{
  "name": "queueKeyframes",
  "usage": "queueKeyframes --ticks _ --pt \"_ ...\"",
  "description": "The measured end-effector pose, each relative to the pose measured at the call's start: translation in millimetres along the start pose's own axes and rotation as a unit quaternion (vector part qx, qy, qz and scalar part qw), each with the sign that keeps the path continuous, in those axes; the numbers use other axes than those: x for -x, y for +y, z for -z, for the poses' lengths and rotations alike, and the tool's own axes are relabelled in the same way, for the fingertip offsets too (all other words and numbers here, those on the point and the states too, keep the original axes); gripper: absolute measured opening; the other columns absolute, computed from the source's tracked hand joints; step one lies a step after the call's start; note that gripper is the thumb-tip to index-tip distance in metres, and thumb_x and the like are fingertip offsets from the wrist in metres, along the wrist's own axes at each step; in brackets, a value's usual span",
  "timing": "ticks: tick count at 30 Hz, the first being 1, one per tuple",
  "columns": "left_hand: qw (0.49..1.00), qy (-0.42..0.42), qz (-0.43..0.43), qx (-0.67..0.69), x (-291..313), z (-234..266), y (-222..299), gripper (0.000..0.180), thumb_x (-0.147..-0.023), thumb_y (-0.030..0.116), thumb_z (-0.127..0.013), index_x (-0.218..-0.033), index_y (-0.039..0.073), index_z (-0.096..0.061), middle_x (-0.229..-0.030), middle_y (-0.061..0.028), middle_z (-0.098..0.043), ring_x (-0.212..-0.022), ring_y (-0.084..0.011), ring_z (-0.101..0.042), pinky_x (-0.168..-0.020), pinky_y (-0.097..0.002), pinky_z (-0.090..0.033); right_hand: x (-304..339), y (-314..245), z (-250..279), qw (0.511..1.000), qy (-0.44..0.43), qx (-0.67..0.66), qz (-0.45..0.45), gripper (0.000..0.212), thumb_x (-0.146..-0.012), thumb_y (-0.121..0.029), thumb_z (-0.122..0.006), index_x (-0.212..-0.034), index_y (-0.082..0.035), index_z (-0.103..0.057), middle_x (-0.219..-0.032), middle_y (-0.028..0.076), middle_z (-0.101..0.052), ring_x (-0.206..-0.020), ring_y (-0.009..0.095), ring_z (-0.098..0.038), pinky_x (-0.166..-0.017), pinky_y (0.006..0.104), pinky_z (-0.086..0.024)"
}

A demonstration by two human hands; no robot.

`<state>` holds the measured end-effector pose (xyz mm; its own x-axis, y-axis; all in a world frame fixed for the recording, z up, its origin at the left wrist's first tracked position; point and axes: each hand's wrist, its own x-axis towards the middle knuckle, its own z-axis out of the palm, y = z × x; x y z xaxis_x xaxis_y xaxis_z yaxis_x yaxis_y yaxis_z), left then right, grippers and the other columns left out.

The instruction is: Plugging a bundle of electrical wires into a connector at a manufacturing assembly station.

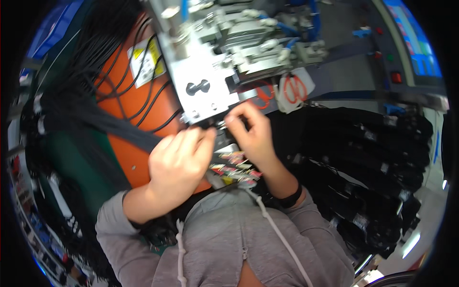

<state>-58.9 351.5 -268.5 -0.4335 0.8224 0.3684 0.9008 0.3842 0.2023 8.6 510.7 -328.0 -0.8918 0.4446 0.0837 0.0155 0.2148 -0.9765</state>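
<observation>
My left hand (179, 158) is closed, thumb pressed against the fingers, just below the front edge of a metal machine fixture (203, 88). A blurred bundle of black cables (126, 134) runs from the left into this hand. Beside it, my right hand (253, 131) is closed in a pinch at the fixture's lower right corner. What lies between its fingertips is too small and blurred to make out. Small dark and metallic parts (221, 136) show between the two hands. Below them sits a cluster of small multicoloured pieces (236, 167), also blurred.
Clamps and blue air tubes (287, 28) top the machine at the back. An orange surface (124, 158) with loose black cables and a yellow-white label (146, 62) lies left. Black cable bundles (358, 162) fill the right. A screen (413, 43) stands at far right.
</observation>
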Motion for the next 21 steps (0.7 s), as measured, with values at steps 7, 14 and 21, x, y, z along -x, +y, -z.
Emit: queueKeyframes --ticks 7,14,21 --pt "0.993 -0.012 0.033 -0.11 5.0 -2.9 7.0 0.014 -0.075 0.008 -0.067 -0.088 0.004 -0.067 -0.068 -0.0013 -0.046 -0.056 -0.0131 -0.05 -0.051 -0.0273 -0.039 -11.3 -2.9 28.2 0.967 -0.134 -0.051 0.209 0.013 -0.075 0.003 -0.071 -0.087 0.0 -0.066 -0.084 0.007 -0.065 -0.078 0.018 -0.063 -0.069 0.0275 -0.048" --pt "0.999 -0.026 -0.026 0.014 1.4 7.2 -3.1 0.02 -0.076 0.016 -0.07 -0.093 0.005 -0.07 -0.067 -0.0014 -0.049 -0.056 -0.0144 -0.051 -0.05 -0.0261 -0.038 -5.9 -13.4 23.9 0.945 -0.158 -0.13 0.254 0.015 -0.071 0.004 -0.074 -0.085 0.0 -0.068 -0.081 0.009 -0.066 -0.078 0.022 -0.064 -0.068 0.031 -0.049" --pt "0.983 0.127 -0.078 0.106 -11.2 9.3 -4.4 0.024 -0.074 0.013 -0.072 -0.096 0.003 -0.07 -0.08 -0.0053 -0.061 -0.063 -0.0161 -0.058 -0.051 -0.0257 -0.043 -0.1 -17.6 27.9 0.971 -0.084 -0.084 0.206 0.017 -0.071 0.001 -0.076 -0.085 -0.002 -0.067 -0.081 0.008 -0.066 -0.076 0.022 -0.063 -0.068 0.0316 -0.05"
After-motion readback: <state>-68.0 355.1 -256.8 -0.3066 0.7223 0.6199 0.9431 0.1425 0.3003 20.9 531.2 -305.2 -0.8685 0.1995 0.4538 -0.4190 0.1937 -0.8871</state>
